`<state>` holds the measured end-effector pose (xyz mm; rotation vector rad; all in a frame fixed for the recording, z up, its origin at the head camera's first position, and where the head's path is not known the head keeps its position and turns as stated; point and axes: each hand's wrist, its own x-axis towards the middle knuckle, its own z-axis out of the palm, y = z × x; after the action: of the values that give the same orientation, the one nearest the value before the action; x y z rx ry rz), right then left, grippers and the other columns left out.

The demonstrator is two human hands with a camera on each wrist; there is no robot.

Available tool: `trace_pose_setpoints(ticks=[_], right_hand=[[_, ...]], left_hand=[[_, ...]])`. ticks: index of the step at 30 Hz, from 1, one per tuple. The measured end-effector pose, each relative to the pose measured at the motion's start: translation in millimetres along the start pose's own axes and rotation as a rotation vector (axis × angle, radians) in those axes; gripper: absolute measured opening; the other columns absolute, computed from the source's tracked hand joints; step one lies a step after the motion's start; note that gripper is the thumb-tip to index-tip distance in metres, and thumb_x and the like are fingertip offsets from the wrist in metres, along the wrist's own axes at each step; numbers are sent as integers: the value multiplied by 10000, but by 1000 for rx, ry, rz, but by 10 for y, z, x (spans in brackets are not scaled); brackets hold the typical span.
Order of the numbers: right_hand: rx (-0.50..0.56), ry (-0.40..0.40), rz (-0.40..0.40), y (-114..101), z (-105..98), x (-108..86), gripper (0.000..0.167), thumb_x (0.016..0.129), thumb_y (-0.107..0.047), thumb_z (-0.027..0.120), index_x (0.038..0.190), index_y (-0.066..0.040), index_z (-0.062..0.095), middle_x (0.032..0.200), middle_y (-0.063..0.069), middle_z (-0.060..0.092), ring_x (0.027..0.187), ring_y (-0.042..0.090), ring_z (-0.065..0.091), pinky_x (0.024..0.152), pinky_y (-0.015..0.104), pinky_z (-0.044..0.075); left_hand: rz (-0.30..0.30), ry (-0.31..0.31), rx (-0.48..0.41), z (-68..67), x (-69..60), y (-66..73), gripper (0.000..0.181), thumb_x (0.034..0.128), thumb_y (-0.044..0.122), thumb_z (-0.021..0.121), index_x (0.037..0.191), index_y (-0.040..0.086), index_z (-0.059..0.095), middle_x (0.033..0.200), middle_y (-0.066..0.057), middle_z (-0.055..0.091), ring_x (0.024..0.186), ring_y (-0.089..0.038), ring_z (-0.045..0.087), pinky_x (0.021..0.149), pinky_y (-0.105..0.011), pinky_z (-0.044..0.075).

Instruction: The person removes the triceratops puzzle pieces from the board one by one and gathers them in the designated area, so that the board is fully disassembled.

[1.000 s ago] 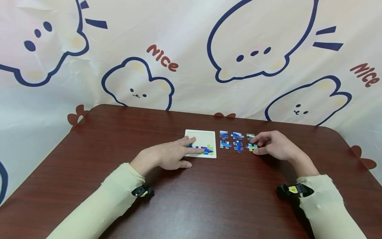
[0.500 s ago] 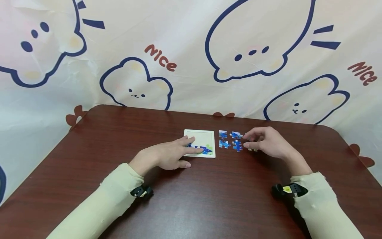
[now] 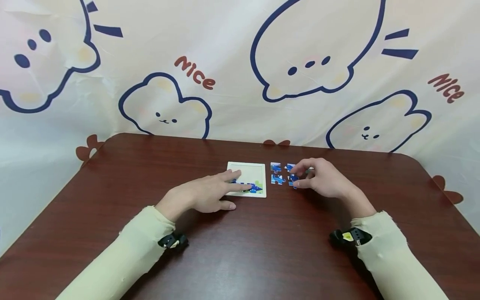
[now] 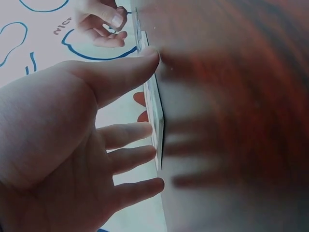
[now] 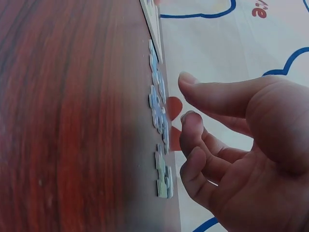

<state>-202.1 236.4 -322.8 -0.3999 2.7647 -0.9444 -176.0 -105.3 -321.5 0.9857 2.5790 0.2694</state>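
My left hand [image 3: 204,193] lies with straight, spread fingers over a square white puzzle tray [image 3: 252,170]. Along the tray's lower part sit fitted blue and green jigsaw pieces [image 3: 256,188], partly covered by the fingers. To the right, my right hand [image 3: 323,178] hovers over loose jigsaw pieces [image 3: 277,179], thumb and bent fingers apart. The right wrist view shows nothing between that thumb [image 5: 212,96] and the fingers, which are off the table. Blue pieces [image 5: 157,104] lie nearest them, and greenish pieces [image 5: 162,179] lie further along, mostly hidden in the head view.
A dark brown wooden table [image 3: 262,250] carries everything. Behind it hangs a pale curtain [image 3: 232,83] with cartoon outlines. Each wrist wears a black strapped camera, the left camera [image 3: 173,241] and the right camera [image 3: 349,237].
My right hand has moved left from the green pieces at the right end to above the blue ones. The left hand stays on the tray. The head view has shifted slightly.
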Motion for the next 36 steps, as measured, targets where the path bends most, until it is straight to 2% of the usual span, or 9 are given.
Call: trace_pose_setpoints(ticks=[11,13,19,29,36], right_hand=[[-9,-30,-27,-150,92,53,337,923,-203,838,1241,-134,749,1142,121,678,829,238,576,692,325,481],[-6,-40,-27,-183,117,66,339,922,-203,840,1241,-136,745,1140,115,674,823,243,575,691,324,480],[9,-61,-44,-284,234,129,317,919,-206,845,1214,-141,747,1126,102,684,818,245,574,688,326,486],[41,-96,-134,-579,502,264,348,924,-158,833,1250,-112,720,1042,73,693,817,198,609,727,325,522],[46,-157,-176,-790,707,390,352,944,-133,812,1277,-90,707,1117,76,713,859,156,655,786,303,545]], left_hand=[[32,51,21,-4,-172,-160,534,1056,288,676,1571,320,537,1746,-169,308,1591,-392,374,1233,-557,423],[52,65,33,6,-209,-194,528,1052,272,682,1562,318,550,1739,-176,322,1566,-398,413,1206,-554,454],[82,84,50,23,-281,-238,537,1036,262,707,1549,332,563,1735,-141,344,1530,-372,473,1163,-550,494],[84,68,52,35,-294,-253,542,1036,262,707,1549,352,559,1730,-136,357,1507,-381,498,1150,-582,499],[101,79,42,53,-304,-265,537,1042,255,699,1553,341,557,1723,-162,363,1490,-395,517,1131,-579,514]])
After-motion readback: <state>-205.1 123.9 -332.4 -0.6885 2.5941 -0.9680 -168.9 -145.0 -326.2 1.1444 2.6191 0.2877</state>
